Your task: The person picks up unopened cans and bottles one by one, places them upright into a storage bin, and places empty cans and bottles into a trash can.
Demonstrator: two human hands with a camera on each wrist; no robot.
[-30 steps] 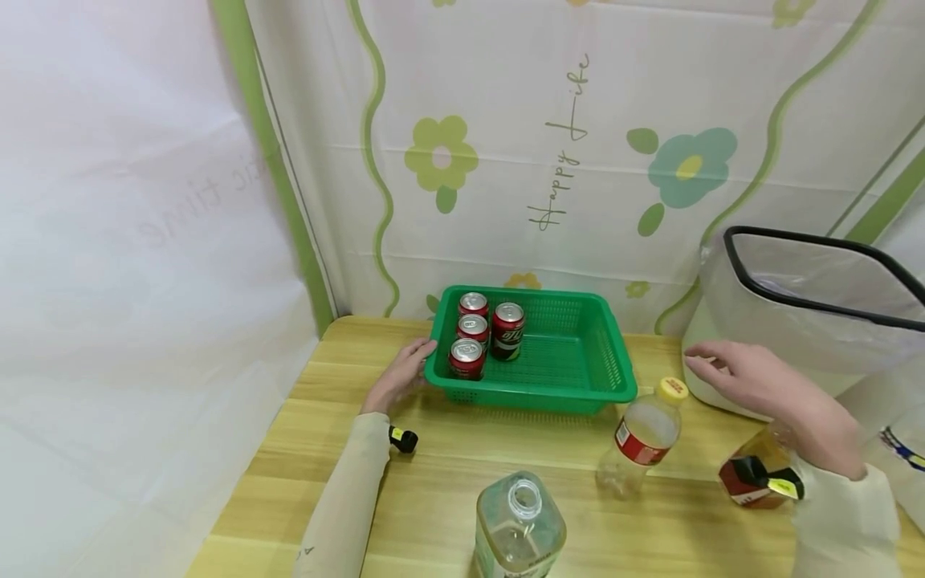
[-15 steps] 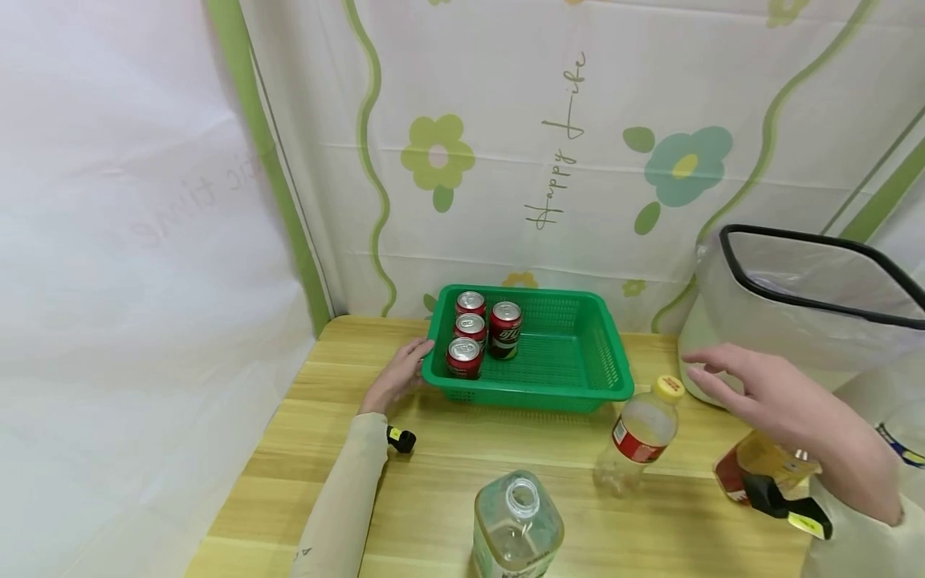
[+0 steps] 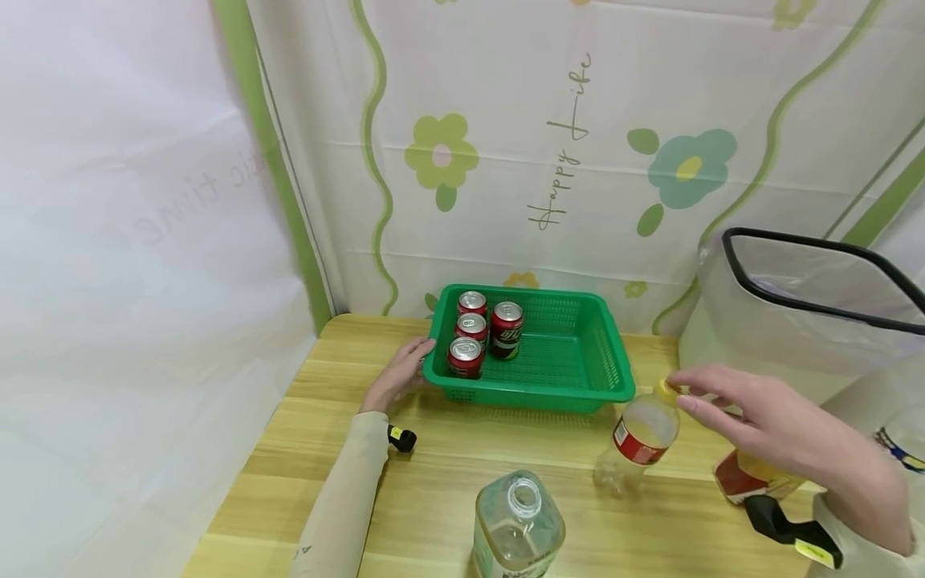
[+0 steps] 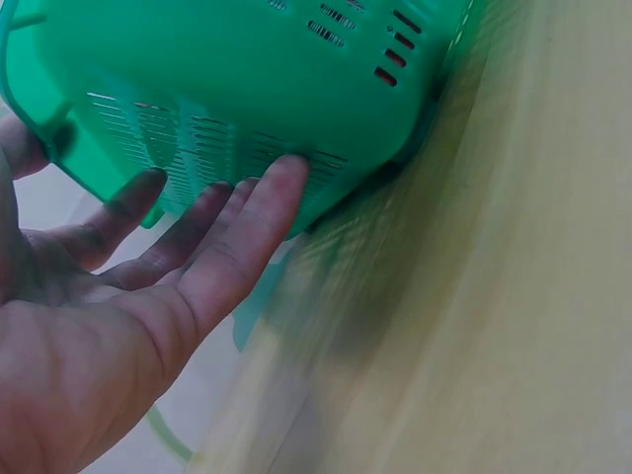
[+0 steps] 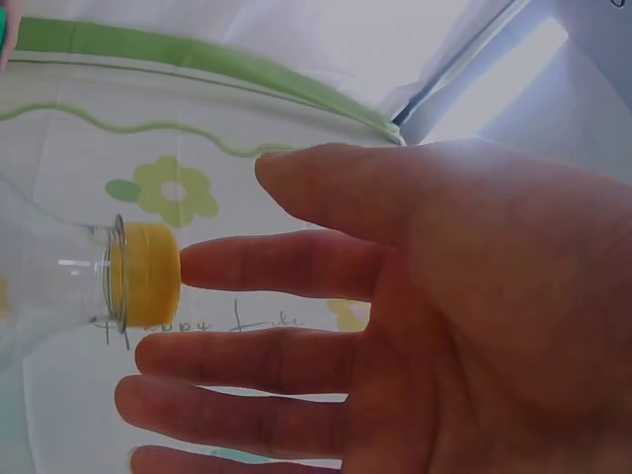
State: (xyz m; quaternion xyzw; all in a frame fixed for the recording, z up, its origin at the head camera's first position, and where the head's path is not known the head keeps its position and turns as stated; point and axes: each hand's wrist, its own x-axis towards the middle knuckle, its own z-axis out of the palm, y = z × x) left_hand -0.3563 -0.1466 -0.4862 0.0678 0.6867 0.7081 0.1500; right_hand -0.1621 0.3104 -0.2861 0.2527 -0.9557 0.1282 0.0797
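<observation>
A green plastic basket (image 3: 535,397) stands at the back of the table with several dark red soda cans (image 3: 466,357) grouped at its left end. My left hand (image 3: 397,376) holds the basket's left end; in the left wrist view one digit lies over the rim while other fingers (image 4: 267,197) rest against the slotted outer wall. My right hand (image 3: 773,417) is at the yellow cap (image 5: 150,275) of an upright clear plastic bottle (image 3: 639,437) with a red label. Its fingers (image 5: 276,262) are straight, with one fingertip at the cap and the thumb apart from it.
A square clear bottle (image 3: 519,522), uncapped, stands at the front. Partly behind my right arm is a bottle with amber and red colours (image 3: 747,478). A bin (image 3: 766,337) with a black rim and a plastic liner stands at right, near another clear bottle (image 3: 906,437).
My right hand has come down and slightly left from beside the bin to the yellow cap. My left hand stays on the basket, which has not visibly moved.
</observation>
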